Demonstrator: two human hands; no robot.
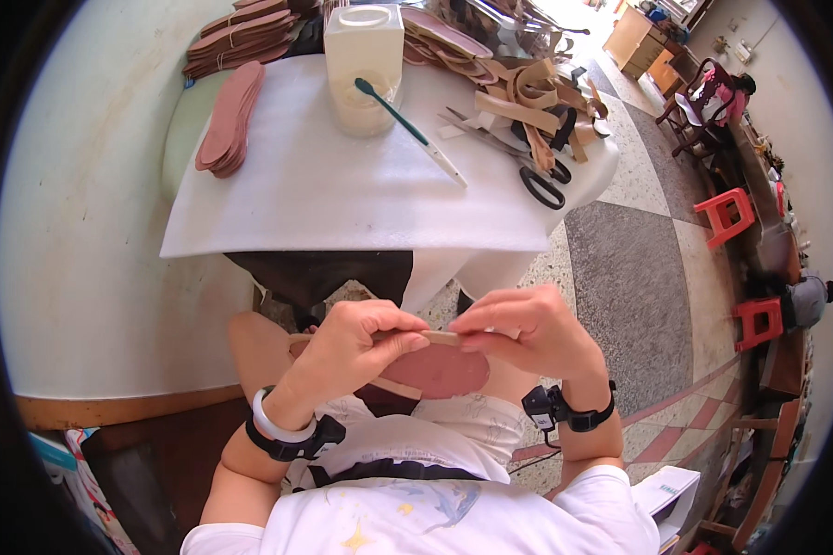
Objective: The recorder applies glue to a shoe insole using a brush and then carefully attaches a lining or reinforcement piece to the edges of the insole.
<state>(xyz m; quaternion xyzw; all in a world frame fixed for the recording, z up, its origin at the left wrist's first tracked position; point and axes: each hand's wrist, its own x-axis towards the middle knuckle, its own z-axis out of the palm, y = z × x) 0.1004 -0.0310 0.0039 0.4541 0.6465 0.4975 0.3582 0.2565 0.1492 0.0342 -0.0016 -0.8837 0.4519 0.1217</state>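
Above my lap, my left hand [361,342] and my right hand [532,328] pinch a narrow beige strip [442,338] between thumbs and fingers, one at each end of its visible stretch. Right below the fingers lies a pink shoe insole [440,370], resting across my thighs. A beige edge runs along the insole's near left side, and my left hand and wrist cover part of it. Whether the strip is joined to the insole I cannot tell.
On the white-covered table [342,213] stand a stack of pink insoles [231,120] and a whitish plastic container [364,55] with a green-and-white brush [412,129] leaning on it. Scissors [541,185] lie beside beige strip scraps [528,102]. Red stools [727,217] stand at right.
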